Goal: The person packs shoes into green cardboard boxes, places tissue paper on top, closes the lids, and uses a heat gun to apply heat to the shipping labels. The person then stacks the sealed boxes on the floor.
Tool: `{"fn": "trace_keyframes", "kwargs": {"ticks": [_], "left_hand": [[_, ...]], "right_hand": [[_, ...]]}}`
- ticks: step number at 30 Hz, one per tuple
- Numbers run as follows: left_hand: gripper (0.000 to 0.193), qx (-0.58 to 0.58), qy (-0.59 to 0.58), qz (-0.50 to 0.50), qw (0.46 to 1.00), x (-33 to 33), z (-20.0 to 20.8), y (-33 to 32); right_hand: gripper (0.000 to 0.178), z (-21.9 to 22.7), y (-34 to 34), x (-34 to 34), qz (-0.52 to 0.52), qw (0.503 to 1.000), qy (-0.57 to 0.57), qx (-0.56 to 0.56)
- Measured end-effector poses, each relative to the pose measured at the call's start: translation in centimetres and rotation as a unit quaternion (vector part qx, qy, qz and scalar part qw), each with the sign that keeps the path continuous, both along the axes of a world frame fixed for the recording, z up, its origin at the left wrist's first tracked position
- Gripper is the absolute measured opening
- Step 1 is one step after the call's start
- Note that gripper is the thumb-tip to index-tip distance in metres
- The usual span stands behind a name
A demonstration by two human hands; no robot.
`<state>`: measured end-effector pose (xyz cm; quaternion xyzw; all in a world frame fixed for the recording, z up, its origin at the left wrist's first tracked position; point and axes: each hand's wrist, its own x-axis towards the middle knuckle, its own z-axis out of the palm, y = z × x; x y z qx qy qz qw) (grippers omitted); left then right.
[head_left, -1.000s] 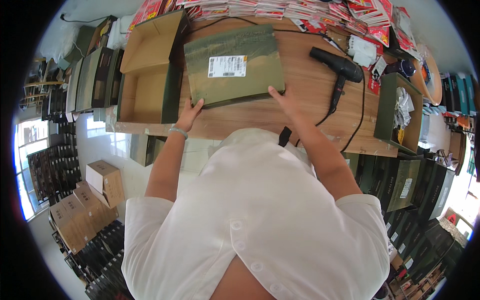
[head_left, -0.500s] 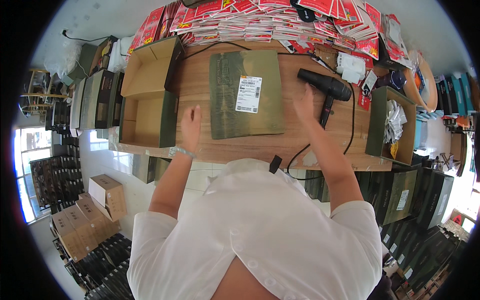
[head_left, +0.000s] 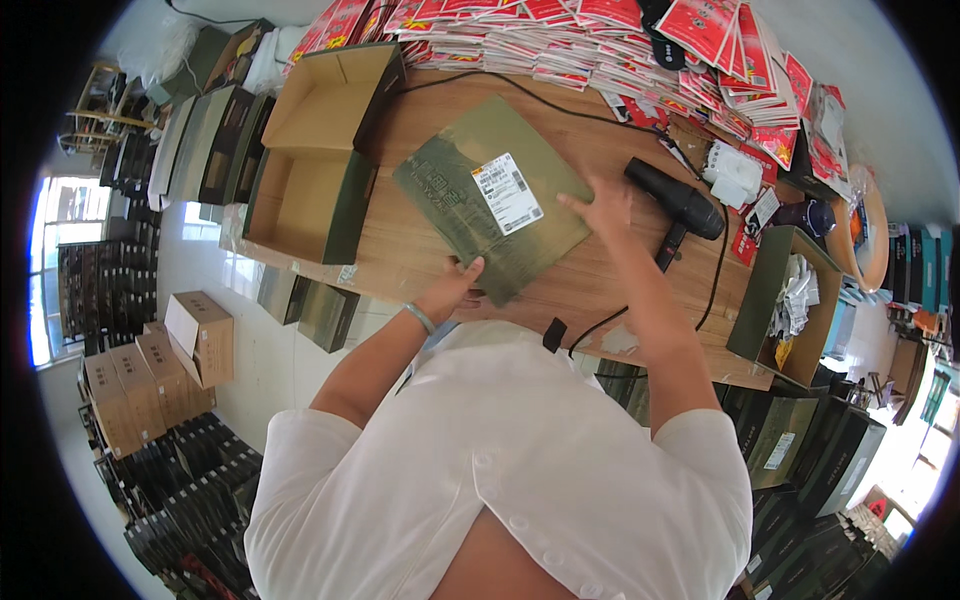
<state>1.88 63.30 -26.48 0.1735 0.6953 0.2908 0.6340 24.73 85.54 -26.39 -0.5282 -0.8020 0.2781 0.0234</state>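
Note:
A flat dark green box [head_left: 445,205] with a white shipping label [head_left: 507,195] lies turned at an angle on the wooden table. Its near corner is gripped by my left hand [head_left: 455,288], thumb on top and the other fingers partly hidden at the edge. My right hand [head_left: 606,212] is at the box's right corner, fingers spread and slightly blurred; whether it touches the box I cannot tell. Just right of that hand lies a black hair dryer [head_left: 680,200], its handle toward me.
An open green box [head_left: 318,205] with a brown inside stands at the left of the table [head_left: 400,270]. Red printed packets [head_left: 560,50] are heaped along the back. At the right edge, another open box [head_left: 745,310] holds silvery packets [head_left: 797,300]. A black cord [head_left: 722,270] loops past the dryer.
The flat box has turned clockwise and come slightly nearer. My left hand has moved right onto its near corner. The right hand has opened its fingers by the right corner. The view has shifted.

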Motion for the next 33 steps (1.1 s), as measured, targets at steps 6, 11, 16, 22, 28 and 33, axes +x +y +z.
{"fn": "trace_keyframes", "kwargs": {"ticks": [6, 11, 16, 22, 28, 33], "left_hand": [[0.052, 0.077, 0.265, -0.049, 0.96, -9.3, -0.5, 0.3], [0.056, 0.212, 0.361, 0.148, 0.896, -18.2, -6.0, 3.8], [0.068, 0.058, 0.012, 0.167, 0.984, -17.5, -5.9, 5.5], [0.064, 0.195, -0.08, -0.004, 0.978, -17.9, 4.2, 4.3], [0.06, 0.398, -0.147, -0.021, 0.906, -16.8, 14.0, 9.3], [0.051, 0.384, 0.045, -0.106, 0.916, -17.3, 9.4, 9.6]], "right_hand": [[0.072, -4.6, -1.7, -0.7, -0.287, 0.899, 0.287, 0.163], [0.079, -9.6, -14.3, 1.7, -0.315, 0.785, 0.385, -0.369], [0.096, -6.5, -18.0, -1.3, -0.406, 0.705, 0.407, -0.416], [0.099, 5.3, -16.2, 1.7, -0.367, 0.796, 0.357, -0.323], [0.06, 11.3, -9.9, 1.6, -0.364, 0.755, 0.527, -0.14], [0.032, 7.5, -9.5, -2.3, -0.292, 0.862, 0.415, 0.011]]}}
